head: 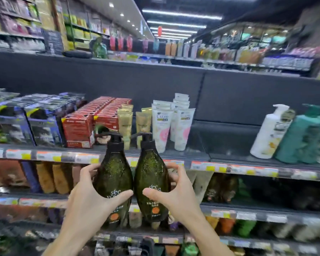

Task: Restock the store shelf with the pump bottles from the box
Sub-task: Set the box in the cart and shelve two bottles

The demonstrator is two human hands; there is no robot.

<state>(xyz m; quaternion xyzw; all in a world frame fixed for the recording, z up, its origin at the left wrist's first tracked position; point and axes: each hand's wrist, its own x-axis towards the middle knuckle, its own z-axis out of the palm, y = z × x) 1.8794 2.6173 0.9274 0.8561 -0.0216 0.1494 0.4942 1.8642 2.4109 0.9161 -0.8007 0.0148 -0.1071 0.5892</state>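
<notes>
I hold two dark green pump bottles side by side, upright, in front of the shelves. My left hand [89, 196] grips the left pump bottle [115, 174] around its lower body. My right hand [175, 194] grips the right pump bottle [151, 174] the same way. Both have black pump heads that reach up to the level of the upper shelf [201, 154]. That shelf has a bare dark stretch right of the white tubes. The box is not in view.
On the upper shelf stand dark boxes [35, 122], red boxes [81, 126], gold tubes [126, 122] and white tubes [164, 126]; at right a white pump bottle [272, 133] and teal bottles [307, 139]. Lower shelves are packed with blurred products.
</notes>
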